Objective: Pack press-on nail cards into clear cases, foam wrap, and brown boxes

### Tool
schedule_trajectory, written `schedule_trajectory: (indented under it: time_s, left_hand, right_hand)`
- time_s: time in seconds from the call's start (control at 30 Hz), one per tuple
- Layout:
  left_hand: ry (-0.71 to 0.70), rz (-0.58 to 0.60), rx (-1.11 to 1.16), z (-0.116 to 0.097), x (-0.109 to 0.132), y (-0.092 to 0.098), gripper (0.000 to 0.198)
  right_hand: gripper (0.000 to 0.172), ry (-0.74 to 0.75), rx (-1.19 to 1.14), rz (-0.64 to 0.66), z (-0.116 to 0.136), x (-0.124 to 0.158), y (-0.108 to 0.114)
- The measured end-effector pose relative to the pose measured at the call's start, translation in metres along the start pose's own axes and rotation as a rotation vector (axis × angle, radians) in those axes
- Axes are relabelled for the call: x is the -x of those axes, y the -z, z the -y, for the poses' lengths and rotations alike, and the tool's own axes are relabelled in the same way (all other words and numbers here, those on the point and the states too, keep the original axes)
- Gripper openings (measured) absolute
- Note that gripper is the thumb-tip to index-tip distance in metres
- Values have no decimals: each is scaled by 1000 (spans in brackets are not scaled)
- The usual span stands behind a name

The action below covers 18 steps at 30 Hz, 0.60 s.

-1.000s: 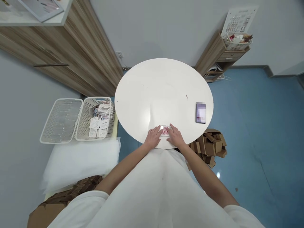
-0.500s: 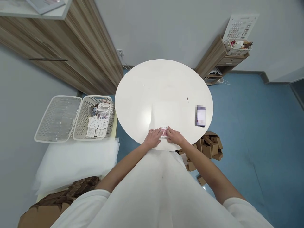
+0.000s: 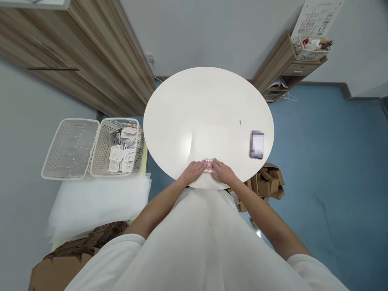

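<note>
A small clear case of pink pieces in rows [image 3: 209, 165], which look like press-on nails, lies flat near the close edge of the white round table [image 3: 209, 93]. My left hand [image 3: 194, 171] grips its left end, the fingertips over that edge. From the other side, my right hand [image 3: 222, 172] has its bent fingers on the right end. The fingers cover both ends of the case, so only its middle shows. Further right on the table lies a dark-edged, flat rectangular thing [image 3: 257, 144], blurred out.
Left of the table stand a white basket [image 3: 138, 159] of packets and cards and another basket [image 3: 56, 161] with clear plastic pieces. White sheets [image 3: 100, 202] and brown cardboard [image 3: 60, 270] lie nearer. Cardboard boxes [image 3: 263, 186] are on the floor at right; a wooden cabinet [image 3: 115, 48] stands behind.
The camera view has shifted slightly. My left hand has drawn back a little to the left, uncovering more of the case. The right hand stays at the right end.
</note>
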<state>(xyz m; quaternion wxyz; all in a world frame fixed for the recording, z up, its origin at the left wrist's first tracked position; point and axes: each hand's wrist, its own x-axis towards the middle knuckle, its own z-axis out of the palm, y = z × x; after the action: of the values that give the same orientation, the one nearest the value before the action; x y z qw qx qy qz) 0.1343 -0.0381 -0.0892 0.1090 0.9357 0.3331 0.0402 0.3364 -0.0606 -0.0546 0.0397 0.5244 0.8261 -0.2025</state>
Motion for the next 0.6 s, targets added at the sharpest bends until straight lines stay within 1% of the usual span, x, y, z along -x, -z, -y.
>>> schedule_trajectory:
  time_s: [0.13,0.27,0.37,0.47,0.5,0.6]
  left_hand:
    - [-5,20,90,3,6,-1,42]
    - [14,24,234,4,14,-1,43]
    - [43,-30,300,3,19,-2,40]
    - [86,-110,300,0,19,-4,40]
    - [98,-129,299,-1,18,-4,40]
    - [110,-175,322,-5,14,-3,46]
  right_hand:
    - [40,-47,-12,-36,4,0,-3]
    - [44,-44,-22,-50,3,0,-5]
    - [43,-22,-16,-52,3,1,-5]
    - [42,2,-28,-59,4,4,-7]
    - [46,9,-38,-65,4,5,-8]
    - [66,2,-47,-84,7,6,-12]
